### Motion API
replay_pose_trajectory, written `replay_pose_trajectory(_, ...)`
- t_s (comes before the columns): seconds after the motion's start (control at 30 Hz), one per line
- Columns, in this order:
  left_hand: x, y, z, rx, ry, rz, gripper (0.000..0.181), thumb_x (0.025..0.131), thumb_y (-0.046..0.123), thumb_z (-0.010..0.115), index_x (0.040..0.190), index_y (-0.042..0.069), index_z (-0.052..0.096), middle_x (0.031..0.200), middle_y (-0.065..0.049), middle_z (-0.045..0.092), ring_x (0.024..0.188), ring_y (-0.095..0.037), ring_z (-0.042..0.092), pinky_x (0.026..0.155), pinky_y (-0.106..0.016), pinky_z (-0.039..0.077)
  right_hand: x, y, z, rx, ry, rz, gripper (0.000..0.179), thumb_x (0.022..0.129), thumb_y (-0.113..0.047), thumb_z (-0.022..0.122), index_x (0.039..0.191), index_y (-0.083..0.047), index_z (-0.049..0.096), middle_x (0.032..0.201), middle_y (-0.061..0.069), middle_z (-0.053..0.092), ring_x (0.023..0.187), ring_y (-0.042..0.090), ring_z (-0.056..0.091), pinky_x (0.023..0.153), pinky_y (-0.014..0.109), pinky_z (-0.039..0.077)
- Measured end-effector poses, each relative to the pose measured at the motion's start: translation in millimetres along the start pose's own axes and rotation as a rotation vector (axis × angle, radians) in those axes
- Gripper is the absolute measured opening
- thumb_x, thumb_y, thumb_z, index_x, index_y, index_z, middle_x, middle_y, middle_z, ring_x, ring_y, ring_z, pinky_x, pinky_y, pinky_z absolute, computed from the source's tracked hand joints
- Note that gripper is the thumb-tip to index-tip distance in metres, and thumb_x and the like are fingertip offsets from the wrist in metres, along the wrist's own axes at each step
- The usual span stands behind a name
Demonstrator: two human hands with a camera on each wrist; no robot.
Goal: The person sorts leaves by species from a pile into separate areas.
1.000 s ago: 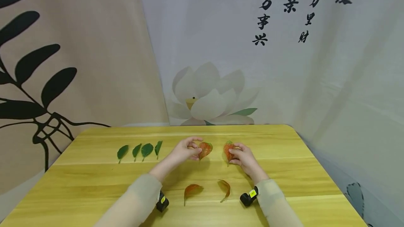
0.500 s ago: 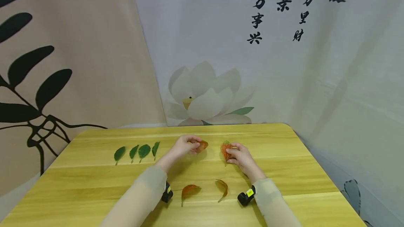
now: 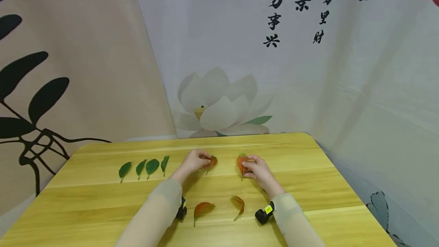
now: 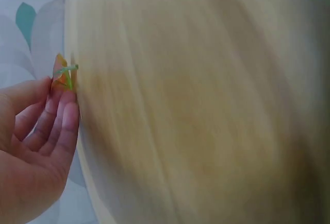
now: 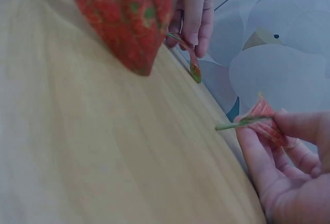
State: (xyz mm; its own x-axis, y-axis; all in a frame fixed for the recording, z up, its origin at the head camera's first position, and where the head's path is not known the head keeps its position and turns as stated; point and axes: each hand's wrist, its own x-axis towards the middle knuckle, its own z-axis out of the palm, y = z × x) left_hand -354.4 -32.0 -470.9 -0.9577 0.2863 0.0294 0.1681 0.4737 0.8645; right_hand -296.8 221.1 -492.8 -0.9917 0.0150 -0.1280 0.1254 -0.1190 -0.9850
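White and beige cloth (image 3: 223,29) hangs behind the yellow wooden table (image 3: 103,209), whose near side is cut off. Over its far half, the left hand (image 3: 194,161) pinches a red-orange leaf (image 3: 213,161), covering part; the right hand (image 3: 259,169) pinches a second leaf (image 3: 241,162), one edge hidden. Close to the right-wrist camera, a cropped red leaf (image 5: 126,23) partly blocks the left hand. Four green leaves (image 3: 152,166) lie leftward.

Left sleeve (image 3: 154,210) and right sleeve (image 3: 295,216) are both plain pale beige, slightly greyer at the ends; left hand (image 3: 194,161) and right hand (image 3: 259,171) are bare, with a small black left camera (image 3: 181,210) and right camera (image 3: 262,217) at the wrists, a yellow sticker (image 3: 268,209) on the latter
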Motion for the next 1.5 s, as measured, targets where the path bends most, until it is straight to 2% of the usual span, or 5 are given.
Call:
replay_pose_trajectory(0.23,-3.9,3.8,-4.3,0.211,-0.009,0.059,0.009,0.084,0.007,0.075,0.092,0.005,0.073,0.085,-0.003,0.067,0.074,-0.016,0.060,0.063,-0.030,0.052,-0.8,-1.4,0.9,-0.001,0.004,-0.006,0.029,0.095,-0.003,0.060,0.120,0.005,0.049,0.092,0.010,0.060,0.065,0.013,0.054,0.056,0.026,0.052)
replay_pose_trajectory(0.47,-4.4,4.0,-7.8,0.307,-0.028,0.053,0.017,0.086,0.010,0.074,0.103,0.009,0.075,0.106,-0.007,0.069,0.100,-0.027,0.062,0.087,-0.044,0.050,0.0,-1.9,2.5,-0.012,-0.005,0.004,0.028,0.095,-0.003,0.060,0.120,0.004,0.050,0.092,0.010,0.058,0.066,0.014,0.054,0.057,0.026,0.053)
replay_pose_trajectory(0.77,-6.9,7.6,-14.6,0.335,-0.076,-0.020,0.027,0.089,0.016,0.072,0.115,0.015,0.073,0.122,-0.010,0.065,0.116,-0.033,0.056,0.097,-0.049,0.043,0.5,-2.8,5.1,-0.010,-0.003,-0.015,0.024,0.095,-0.003,0.059,0.116,0.005,0.051,0.090,0.009,0.058,0.064,0.014,0.055,0.056,0.026,0.053)
replay_pose_trajectory(1.27,-7.9,5.4,-8.2,0.305,-0.048,-0.064,0.026,0.086,0.022,0.076,0.111,0.018,0.074,0.120,-0.007,0.065,0.115,-0.032,0.056,0.098,-0.052,0.041,3.1,-9.5,11.6,-0.056,0.013,0.034,0.035,0.093,-0.005,0.063,0.124,0.005,0.049,0.085,0.010,0.059,0.060,0.015,0.055,0.058,0.029,0.055)
replay_pose_trajectory(1.5,-9.9,5.1,-6.4,0.335,-0.047,-0.065,0.025,0.086,0.024,0.075,0.111,0.021,0.074,0.119,-0.004,0.066,0.112,-0.030,0.058,0.096,-0.051,0.043,18.4,-19.0,26.5,-0.120,-0.007,0.085,0.042,0.090,-0.007,0.067,0.126,0.004,0.048,0.082,0.009,0.061,0.056,0.014,0.056,0.054,0.027,0.054)
